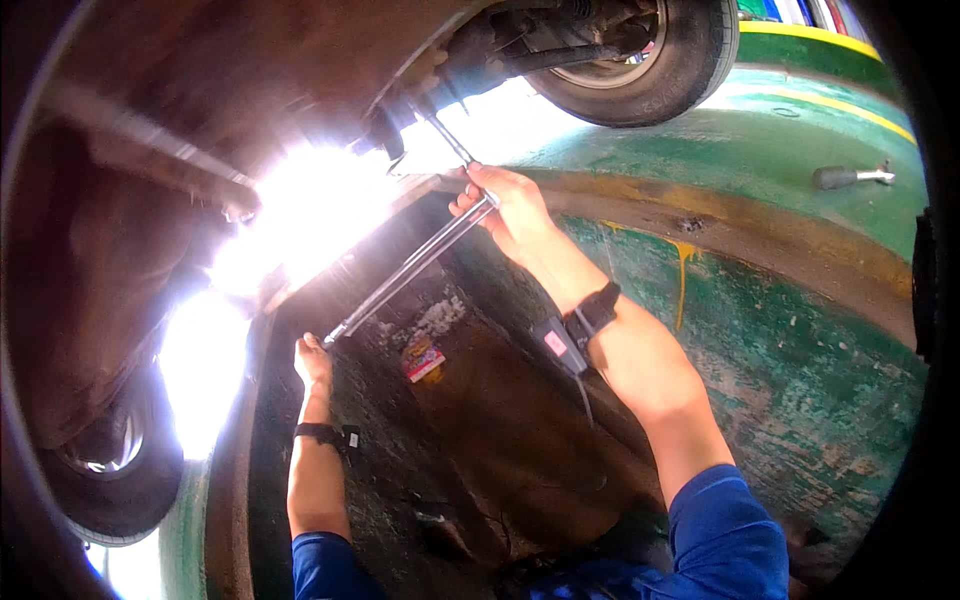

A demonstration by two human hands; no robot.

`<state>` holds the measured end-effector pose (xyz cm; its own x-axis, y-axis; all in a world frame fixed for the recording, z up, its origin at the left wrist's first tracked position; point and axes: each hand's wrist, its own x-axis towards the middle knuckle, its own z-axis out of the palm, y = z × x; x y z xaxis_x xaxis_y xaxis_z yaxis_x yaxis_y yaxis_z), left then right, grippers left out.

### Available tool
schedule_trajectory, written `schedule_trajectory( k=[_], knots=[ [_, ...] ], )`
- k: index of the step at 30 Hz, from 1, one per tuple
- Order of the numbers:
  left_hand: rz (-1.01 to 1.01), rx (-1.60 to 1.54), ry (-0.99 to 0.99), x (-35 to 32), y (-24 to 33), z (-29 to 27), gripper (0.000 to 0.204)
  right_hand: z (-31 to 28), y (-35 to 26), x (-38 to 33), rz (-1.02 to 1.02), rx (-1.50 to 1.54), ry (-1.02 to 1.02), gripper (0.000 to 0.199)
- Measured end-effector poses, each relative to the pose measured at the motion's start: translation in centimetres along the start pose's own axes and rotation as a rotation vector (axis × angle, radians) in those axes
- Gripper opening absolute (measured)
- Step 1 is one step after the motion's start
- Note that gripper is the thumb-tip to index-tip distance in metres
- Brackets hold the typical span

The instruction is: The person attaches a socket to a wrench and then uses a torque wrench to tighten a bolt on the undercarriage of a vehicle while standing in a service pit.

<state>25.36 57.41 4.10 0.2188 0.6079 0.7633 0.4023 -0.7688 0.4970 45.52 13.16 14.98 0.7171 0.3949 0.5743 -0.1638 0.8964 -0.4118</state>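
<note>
Your right hand (505,205) is closed round the steel wrench (415,262); left hand (313,362) cups its end. Rigid, heavy, slick: grip both ends.

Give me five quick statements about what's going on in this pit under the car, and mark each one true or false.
1. The right hand grips the upper part of a long metal wrench. True.
2. The left hand is at the lower end of the wrench. True.
3. Both forearms are bare, with no straps. False: a dark strap sits on the right wrist and a dark band on the left.
4. A loose tool lies on the green floor at the upper right. True.
5. The person's sleeves are red. False: the sleeves are blue.
</note>
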Motion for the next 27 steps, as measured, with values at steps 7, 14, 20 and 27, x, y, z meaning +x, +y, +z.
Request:
schedule_trajectory(
  k=[7, 14, 20, 27],
  knots=[
    [-0.813, -0.748, -0.191, 1.6, 3.1, 5.9, 0.040, 0.2, 2.2, -0.5, -0.260, -0.241, 0.066, 0.028],
    [-0.819, -1.108, -0.279, 5.1, 2.6, 6.4, 0.012, -0.4, 1.1, 0.1, -0.289, -0.279, -0.049, 0.040],
    [-0.849, -1.157, -0.217, 0.6, 2.5, -2.1, 0.021, 0.2, 0.4, -0.5, -0.187, -0.246, -0.025, 0.036],
    [-0.691, -1.172, -0.215, -3.3, 5.4, -9.7, 0.034, -1.6, 0.6, 1.0, -0.125, 0.004, -0.097, 0.030]
  ],
)
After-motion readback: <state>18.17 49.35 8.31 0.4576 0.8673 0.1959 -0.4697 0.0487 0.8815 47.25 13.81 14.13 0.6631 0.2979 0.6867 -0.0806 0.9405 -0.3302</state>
